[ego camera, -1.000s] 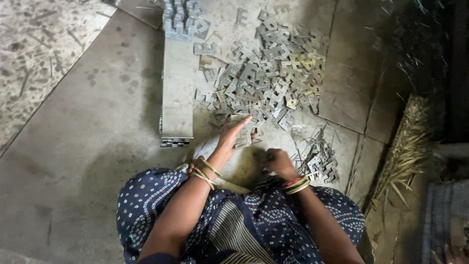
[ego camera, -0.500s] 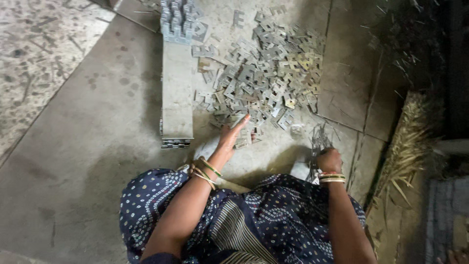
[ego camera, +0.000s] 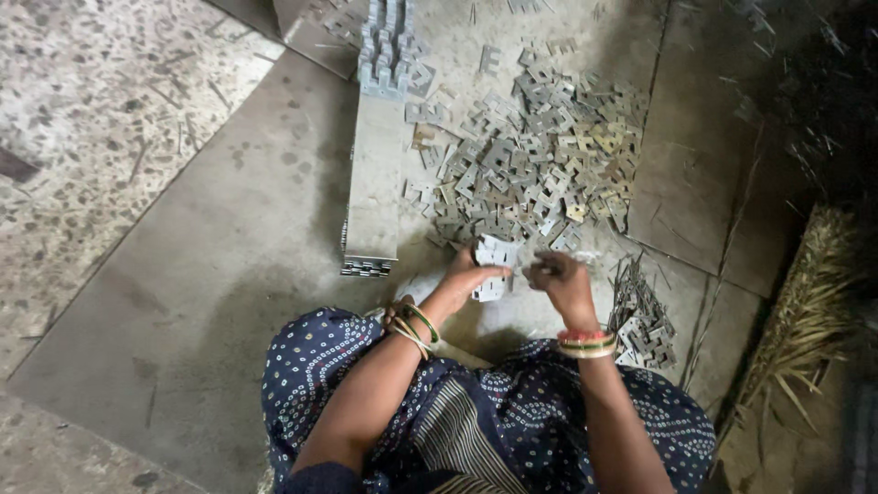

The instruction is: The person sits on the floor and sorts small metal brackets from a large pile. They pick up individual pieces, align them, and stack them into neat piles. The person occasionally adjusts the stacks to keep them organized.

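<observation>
Your single head-worn camera looks steeply down from above your lap onto the stone floor (ego camera: 183, 302), close over your left hand (ego camera: 462, 279) and right hand (ego camera: 562, 284).

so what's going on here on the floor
A person sits on the stone floor handling small flat metal pieces. The left hand holds a small bunch of pieces, and the right hand meets it at the same bunch. Ahead lies a loose pile of metal pieces, with a long neat stack to its left and a smaller heap by the right hand.
</observation>
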